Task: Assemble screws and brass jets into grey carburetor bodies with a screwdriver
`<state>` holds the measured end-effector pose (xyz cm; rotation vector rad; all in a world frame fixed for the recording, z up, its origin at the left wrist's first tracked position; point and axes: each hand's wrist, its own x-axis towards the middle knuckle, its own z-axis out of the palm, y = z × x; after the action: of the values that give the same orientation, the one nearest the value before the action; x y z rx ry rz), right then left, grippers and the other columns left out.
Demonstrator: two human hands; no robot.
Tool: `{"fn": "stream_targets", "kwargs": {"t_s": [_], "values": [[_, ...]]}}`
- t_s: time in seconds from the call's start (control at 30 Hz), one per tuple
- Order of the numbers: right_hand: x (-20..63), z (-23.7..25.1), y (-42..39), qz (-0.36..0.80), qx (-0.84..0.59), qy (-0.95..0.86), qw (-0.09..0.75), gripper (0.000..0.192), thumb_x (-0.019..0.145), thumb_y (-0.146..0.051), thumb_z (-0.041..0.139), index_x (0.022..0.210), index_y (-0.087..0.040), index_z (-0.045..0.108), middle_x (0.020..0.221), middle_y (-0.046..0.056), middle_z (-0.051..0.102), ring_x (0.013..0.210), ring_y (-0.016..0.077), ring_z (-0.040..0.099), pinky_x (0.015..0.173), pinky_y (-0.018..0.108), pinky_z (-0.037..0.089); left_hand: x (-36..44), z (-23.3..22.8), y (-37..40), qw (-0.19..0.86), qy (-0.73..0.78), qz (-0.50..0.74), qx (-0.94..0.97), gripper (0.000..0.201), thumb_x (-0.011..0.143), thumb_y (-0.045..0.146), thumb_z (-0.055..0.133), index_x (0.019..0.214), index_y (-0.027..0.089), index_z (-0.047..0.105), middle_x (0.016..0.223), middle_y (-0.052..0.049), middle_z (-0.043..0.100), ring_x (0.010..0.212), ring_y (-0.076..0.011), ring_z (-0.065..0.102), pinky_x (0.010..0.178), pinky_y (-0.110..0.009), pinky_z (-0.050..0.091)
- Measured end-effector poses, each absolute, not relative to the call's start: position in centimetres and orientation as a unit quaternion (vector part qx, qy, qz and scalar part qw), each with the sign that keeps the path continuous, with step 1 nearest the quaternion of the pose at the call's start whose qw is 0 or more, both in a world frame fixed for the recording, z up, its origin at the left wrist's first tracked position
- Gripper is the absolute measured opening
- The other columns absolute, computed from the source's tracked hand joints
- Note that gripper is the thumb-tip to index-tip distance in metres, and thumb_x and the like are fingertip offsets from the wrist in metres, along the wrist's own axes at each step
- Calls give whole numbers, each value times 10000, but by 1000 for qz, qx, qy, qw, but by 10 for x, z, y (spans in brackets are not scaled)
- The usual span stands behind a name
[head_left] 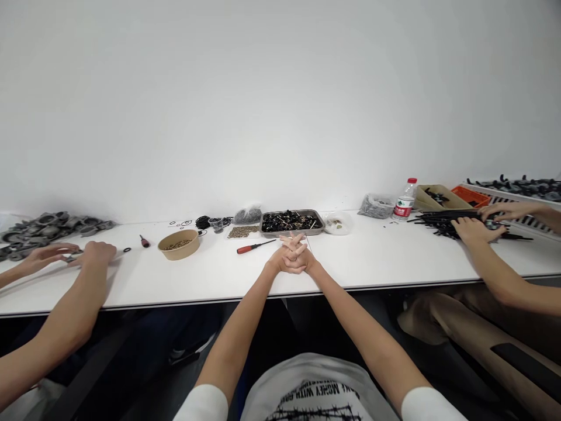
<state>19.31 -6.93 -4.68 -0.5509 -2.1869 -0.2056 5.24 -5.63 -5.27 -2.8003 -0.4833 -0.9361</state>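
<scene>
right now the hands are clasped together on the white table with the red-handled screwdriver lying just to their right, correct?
Not quite. The head view shows the left hand and right hand clasped together on the white table, but the red-handled screwdriver lies just to their left, not their right.

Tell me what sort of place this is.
Probably a small assembly workshop: a long white bench shared by several people, a metal tray of small black parts, and a red-handled screwdriver.
</scene>
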Motion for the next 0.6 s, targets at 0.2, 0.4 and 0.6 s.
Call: {"fn": "stream_targets", "kwargs": {"t_s": [0.2, 0.4, 0.6], "values": [[195, -48, -67, -86, -217, -876, 422, 421, 844, -413, 585, 1189, -186, 667, 1380, 176, 525, 1268, 331, 511, 1004, 548, 434, 55, -47, -59, 92, -125, -324, -933, 1010, 711, 484, 635, 1517, 342, 42, 1626, -117, -9, 1467, -374, 210, 1094, -627, 334], [192, -54, -62, -64, -202, -876, 433, 541, 791, -401, 599, 1253, -121, 591, 1403, 186, 495, 1321, 341, 456, 1095, 543, 397, 58, -40, -66, 97, -104, -347, -927, 1174, 694, 452, 691, 1501, 303, -149, 1592, -177, -190, 1472, -419, 158, 1092, -639, 342], [191, -53, -64, -31, -192, -880, 433, 700, 757, -369, 556, 1389, -95, 433, 1482, 175, 395, 1397, 318, 349, 1154, 532, 328, 59, -43, -66, 81, -120, -351, -925, 1267, 648, 436, 718, 1480, 257, -221, 1585, -214, -178, 1467, -433, 156, 1096, -633, 357]]}}
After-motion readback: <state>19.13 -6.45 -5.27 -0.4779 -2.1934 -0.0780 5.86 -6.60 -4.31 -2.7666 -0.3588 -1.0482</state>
